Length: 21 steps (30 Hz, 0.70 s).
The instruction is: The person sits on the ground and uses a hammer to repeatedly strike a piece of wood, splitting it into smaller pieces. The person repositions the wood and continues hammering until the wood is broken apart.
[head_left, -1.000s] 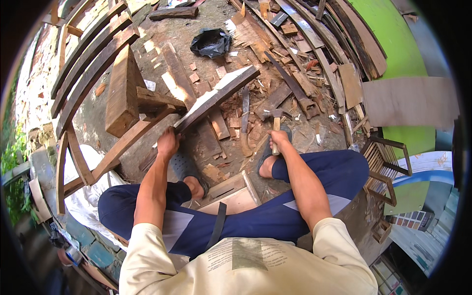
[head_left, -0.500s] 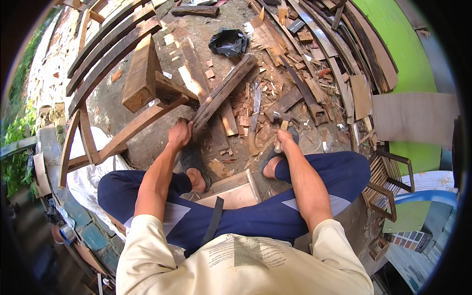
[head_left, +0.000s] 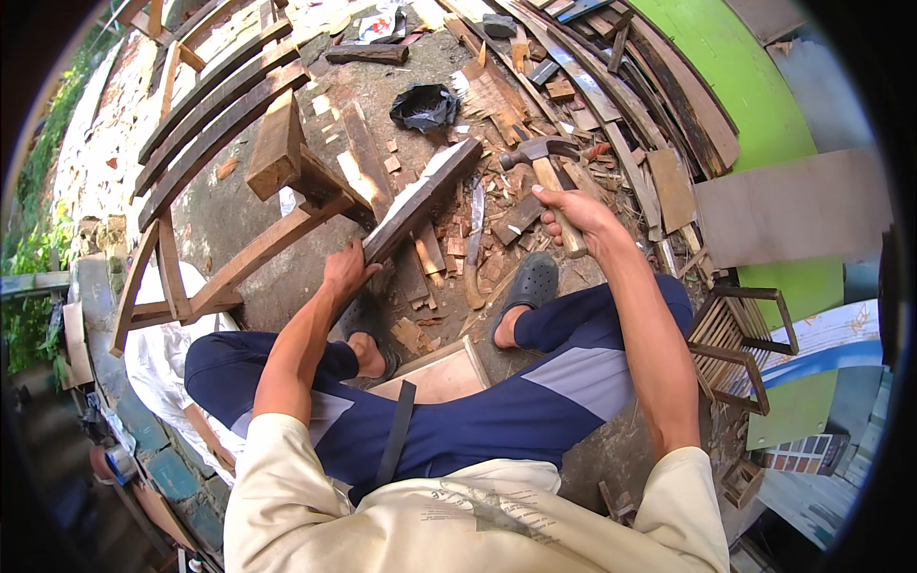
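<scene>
My left hand (head_left: 346, 270) is closed round the near end of a dark wooden beam (head_left: 420, 202). The beam slants away to the right, its far end resting over other boards, and light glares off its upper side. To the right, my right hand (head_left: 579, 220) grips a claw hammer (head_left: 548, 176) by its wooden handle. The hammer's metal head is held off to the right of the beam's far end, apart from it. Between beam and hammer a machete-like blade with a wooden handle (head_left: 473, 272) lies on the ground.
A wooden frame with slats and a thick post (head_left: 274, 143) stands at the left. Wood chips and offcuts litter the ground ahead, near a black plastic bag (head_left: 424, 107). Long planks (head_left: 626, 105) lie at the far right. A small slatted wooden rack (head_left: 735, 344) is beside my right knee.
My right hand has lifted the hammer up and to the right, away from my right foot. The beam has turned in my left hand, showing a brighter upper side.
</scene>
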Motion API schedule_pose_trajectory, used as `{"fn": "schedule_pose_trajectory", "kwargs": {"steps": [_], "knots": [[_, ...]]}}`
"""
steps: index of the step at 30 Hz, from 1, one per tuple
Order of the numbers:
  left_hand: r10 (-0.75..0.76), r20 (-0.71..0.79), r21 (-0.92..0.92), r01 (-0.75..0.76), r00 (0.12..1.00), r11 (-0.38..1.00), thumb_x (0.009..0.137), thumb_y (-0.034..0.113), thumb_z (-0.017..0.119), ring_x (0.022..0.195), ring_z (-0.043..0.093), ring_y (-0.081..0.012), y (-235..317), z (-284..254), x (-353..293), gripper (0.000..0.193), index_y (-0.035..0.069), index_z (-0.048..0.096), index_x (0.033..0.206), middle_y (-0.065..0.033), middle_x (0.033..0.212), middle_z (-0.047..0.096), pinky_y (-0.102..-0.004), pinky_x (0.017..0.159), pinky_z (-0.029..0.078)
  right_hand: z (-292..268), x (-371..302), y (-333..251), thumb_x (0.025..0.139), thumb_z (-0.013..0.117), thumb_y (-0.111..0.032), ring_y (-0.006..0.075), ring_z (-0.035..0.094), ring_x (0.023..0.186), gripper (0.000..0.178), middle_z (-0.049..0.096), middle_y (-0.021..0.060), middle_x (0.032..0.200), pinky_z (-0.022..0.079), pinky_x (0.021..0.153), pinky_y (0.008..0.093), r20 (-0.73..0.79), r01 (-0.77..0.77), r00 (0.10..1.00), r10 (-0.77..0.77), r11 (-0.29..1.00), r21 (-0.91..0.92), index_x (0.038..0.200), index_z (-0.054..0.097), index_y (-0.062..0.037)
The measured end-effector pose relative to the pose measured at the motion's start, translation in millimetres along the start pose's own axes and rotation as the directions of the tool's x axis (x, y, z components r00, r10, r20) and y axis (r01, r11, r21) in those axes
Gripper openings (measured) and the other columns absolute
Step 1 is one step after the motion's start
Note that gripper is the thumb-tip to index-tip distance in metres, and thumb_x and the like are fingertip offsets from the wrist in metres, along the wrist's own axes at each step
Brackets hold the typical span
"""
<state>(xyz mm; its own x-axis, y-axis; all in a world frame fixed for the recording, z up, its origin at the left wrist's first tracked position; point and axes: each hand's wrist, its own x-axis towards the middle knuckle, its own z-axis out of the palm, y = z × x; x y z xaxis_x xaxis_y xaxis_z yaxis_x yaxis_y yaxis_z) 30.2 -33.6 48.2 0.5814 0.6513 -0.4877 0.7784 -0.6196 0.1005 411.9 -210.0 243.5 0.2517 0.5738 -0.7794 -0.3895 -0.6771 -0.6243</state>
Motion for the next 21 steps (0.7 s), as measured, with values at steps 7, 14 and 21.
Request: {"fn": "schedule_pose_trajectory", "kwargs": {"steps": [7,14,21], "knots": [[0.133,-0.192,0.146,-0.105,0.972,0.984,0.087,0.047,0.072,0.103,0.067,-0.0385,4,-22,-8,0.061,0.0,0.05,0.119,-0.0192,0.112,0.062,-0.0482,0.081,0.055,17,-37,6,0.099,0.066,-0.032,0.0049,0.051,0.051,0.026,0.053,-0.0041,0.069,0.046,0.042,0.0236,-0.014,0.132,0.991,-0.131,0.981,0.143,0.095,0.052,-0.0101],[0.2,-0.283,0.313,-0.106,0.938,0.944,0.087,0.04,0.071,0.106,0.065,-0.0297,3,-30,-20,0.049,0.004,0.053,0.114,-0.0107,0.11,0.059,-0.0461,0.078,0.055,47,-22,-3,0.1,0.064,-0.028,0.0049,0.053,0.051,0.023,0.054,-0.0031,0.07,0.048,0.041,0.022,0.105,0.128,0.979,-0.175,0.927,0.352,0.099,0.051,-0.0087],[0.391,-0.29,0.472,-0.224,0.874,0.852,0.089,0.024,0.063,0.101,0.064,-0.0223,29,-59,-26,0.024,0.009,0.055,0.106,-0.0057,0.101,0.057,-0.0415,0.075,0.053,60,-42,-29,0.1,0.064,-0.029,0.0051,0.053,0.054,0.023,0.056,-0.0033,0.072,0.046,0.045,0.0226,0.082,0.315,0.938,-0.336,0.929,0.194,0.102,0.058,-0.0071]]}}
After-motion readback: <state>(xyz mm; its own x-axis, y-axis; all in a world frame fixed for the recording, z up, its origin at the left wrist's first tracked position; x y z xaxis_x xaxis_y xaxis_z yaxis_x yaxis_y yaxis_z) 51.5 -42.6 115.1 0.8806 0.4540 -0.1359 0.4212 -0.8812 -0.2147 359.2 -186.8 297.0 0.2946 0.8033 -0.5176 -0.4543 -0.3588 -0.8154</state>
